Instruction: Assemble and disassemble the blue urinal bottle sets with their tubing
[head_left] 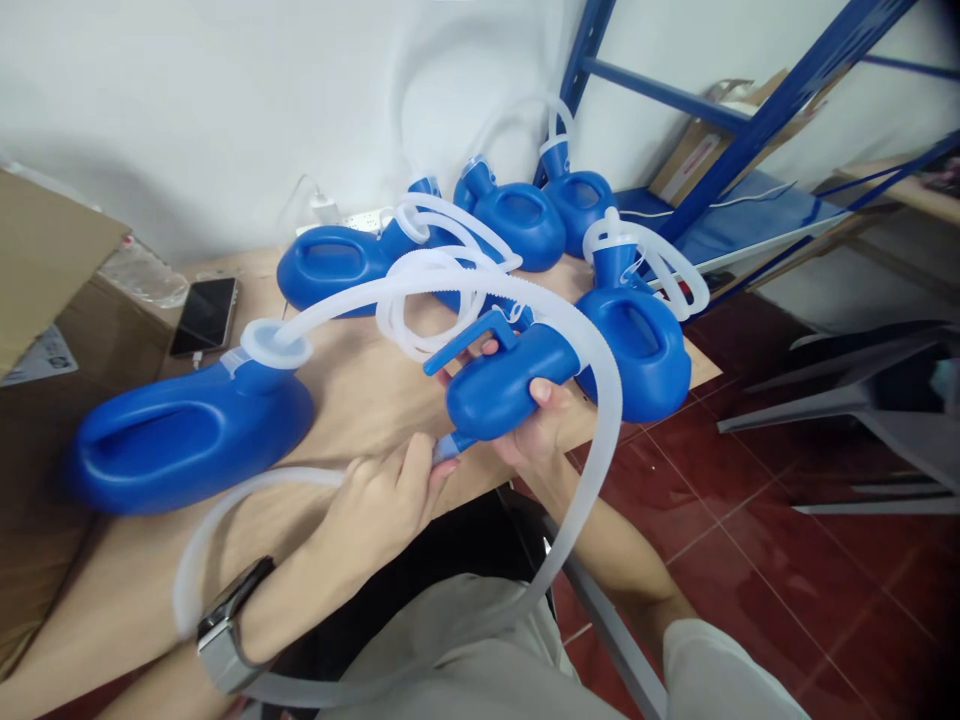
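A blue plastic cup-shaped piece (487, 390) with a side handle is held over the table's front edge. My right hand (536, 425) wraps round it from below, thumb on its side. My left hand (397, 490), with a watch on the wrist, is closed round the end of the translucent tube (600, 440) at the piece's narrow spout. The tube loops down past my lap. Another tube arches over from the white cap (277, 343) of a large blue bottle (180, 440) on the left. Where the tubes cross behind the piece is hard to make out.
Several blue bottles with coiled tubes stand along the back, one (637, 350) at the table's right corner. A phone (205, 316) lies at the left, beside a cardboard box (52, 400). A blue shelf frame (675, 105) and a grey chair (870, 415) are on the right.
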